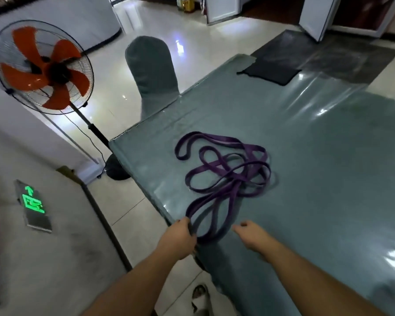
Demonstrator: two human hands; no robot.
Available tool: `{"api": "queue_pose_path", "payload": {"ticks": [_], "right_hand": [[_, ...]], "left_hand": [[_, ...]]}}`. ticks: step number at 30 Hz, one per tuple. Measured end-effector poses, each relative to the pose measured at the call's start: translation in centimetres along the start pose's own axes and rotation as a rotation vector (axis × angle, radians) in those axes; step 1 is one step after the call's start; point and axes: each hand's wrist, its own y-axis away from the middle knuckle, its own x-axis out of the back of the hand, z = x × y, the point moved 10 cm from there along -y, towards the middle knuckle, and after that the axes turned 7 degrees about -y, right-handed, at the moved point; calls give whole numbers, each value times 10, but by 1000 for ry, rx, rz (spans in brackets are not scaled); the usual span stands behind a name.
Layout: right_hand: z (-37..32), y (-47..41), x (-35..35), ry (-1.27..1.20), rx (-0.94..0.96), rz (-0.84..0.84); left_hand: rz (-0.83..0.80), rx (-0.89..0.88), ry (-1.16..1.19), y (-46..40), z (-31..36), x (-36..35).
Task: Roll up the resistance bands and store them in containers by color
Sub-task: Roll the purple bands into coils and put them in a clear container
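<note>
Nearby — purple bands [226, 169] in left hand [180, 238], right hand [251, 236] just beside.

Bands [226, 172], centre frame: purple. Table cover [317, 179]: glossy grey-blue. Pouch [271, 73], upper right: black. Fan [41, 67], upper left: orange blades, black cage. Chair cover [151, 69]: grey-green. Wall sign [32, 201], lower left: glowing green
</note>
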Motion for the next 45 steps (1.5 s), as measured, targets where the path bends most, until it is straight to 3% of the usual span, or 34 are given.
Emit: {"api": "queue_pose_path", "payload": {"ticks": [6,12,15,19,25,30,34,40,45], "right_hand": [[-19,-19,0,-153,-72,116],[-28,-40,-27,-326,-202,282],[-31,-49,-44,-455,-226,351],[-38,-52,-62,-622,-245,322],[-40,-30,-27,-366,-225,331],[-92,30,50,234,-125,368],[-174,109,127,660,-12,563],[-300,246,206,1044,227,922],[-376,357,245,1154,421,1256]], "left_hand": [[-12,-77,5,-75,0,9],[-203,-133,12,-121,-7,-18],[-338,-272,73,-112,12,-28],[-540,-549,161,-66,58,-44],[-726,-585,361,-45,80,-32],[-431,-642,207,-77,85,19],[-289,-681,169,-88,108,60],[-12,-700,294,-76,164,140],[256,-742,568,-40,197,221]]}}
